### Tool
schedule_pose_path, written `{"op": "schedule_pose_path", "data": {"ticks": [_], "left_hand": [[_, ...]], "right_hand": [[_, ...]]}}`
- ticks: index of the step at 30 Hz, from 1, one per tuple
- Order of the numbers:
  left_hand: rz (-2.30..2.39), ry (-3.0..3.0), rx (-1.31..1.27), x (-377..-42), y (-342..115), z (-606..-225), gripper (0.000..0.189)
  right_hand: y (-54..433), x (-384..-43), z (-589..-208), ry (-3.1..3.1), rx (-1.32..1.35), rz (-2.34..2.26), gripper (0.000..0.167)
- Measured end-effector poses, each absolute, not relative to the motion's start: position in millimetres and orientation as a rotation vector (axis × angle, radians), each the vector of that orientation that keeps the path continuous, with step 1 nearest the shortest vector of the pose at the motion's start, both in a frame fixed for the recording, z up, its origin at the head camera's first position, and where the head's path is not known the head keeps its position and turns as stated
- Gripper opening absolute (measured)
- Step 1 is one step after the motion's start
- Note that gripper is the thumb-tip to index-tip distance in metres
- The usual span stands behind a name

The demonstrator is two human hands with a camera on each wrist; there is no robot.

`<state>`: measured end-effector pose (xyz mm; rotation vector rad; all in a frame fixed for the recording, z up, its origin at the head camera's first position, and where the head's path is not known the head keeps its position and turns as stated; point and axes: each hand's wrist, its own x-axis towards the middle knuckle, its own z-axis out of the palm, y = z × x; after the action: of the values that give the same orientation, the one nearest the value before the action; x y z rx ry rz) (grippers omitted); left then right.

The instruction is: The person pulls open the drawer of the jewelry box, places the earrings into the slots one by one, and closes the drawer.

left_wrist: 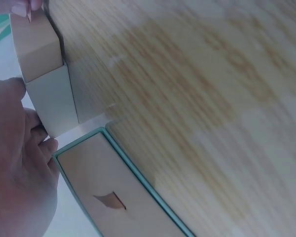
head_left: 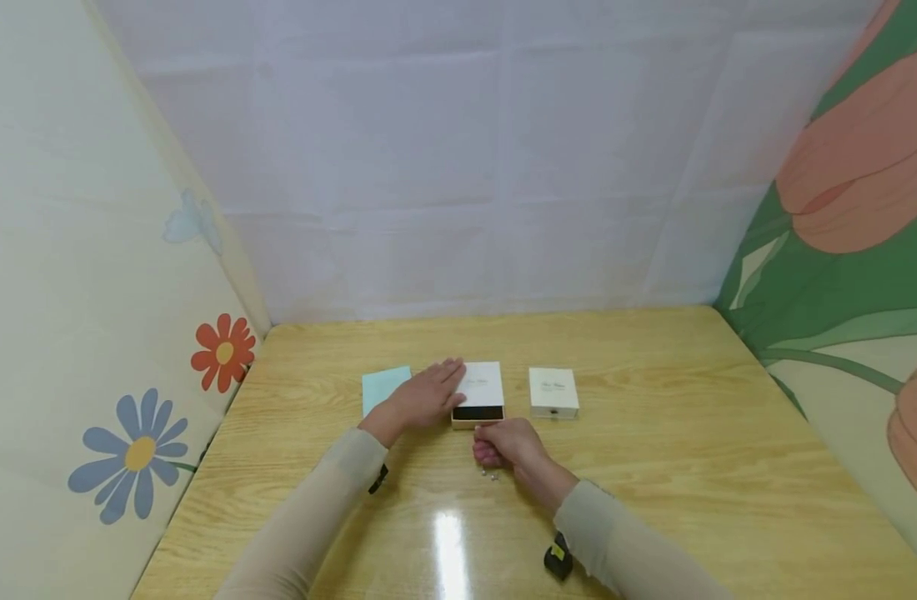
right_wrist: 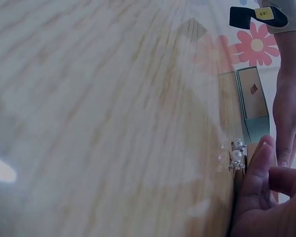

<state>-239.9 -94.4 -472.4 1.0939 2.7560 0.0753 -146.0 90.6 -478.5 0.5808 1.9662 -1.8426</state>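
Note:
A small white box (head_left: pixel 481 383) with printed lettering stands mid-table, its beige drawer (left_wrist: pixel 37 42) pulled partly out toward me and showing a dark inside. My left hand (head_left: pixel 427 395) lies against the left of this box with its fingers extended onto the edge. At the drawer's front, my right hand (head_left: pixel 509 443) pinches the small pull tab (left_wrist: pixel 29 16) between thumb and finger. A pair of pearl earrings (right_wrist: pixel 238 153) lies on the wood just below the right hand.
A light blue box (head_left: pixel 383 388) with a beige front and a small tab stands left of the white box, partly behind the left hand. To the right is another white drawer box (head_left: pixel 553 392). Fabric walls border the wooden table (head_left: pixel 653 433).

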Motion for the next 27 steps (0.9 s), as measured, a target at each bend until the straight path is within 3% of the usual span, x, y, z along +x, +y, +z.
{"op": "schedule_pose_path", "data": {"ticks": [27], "left_hand": [[0.062,2.759,1.119,-241.3,-94.2,-473.1,0.065]], "right_hand": [[92.4,-128.7,-478.1,2.045,0.481,-1.750,0.016]]}}
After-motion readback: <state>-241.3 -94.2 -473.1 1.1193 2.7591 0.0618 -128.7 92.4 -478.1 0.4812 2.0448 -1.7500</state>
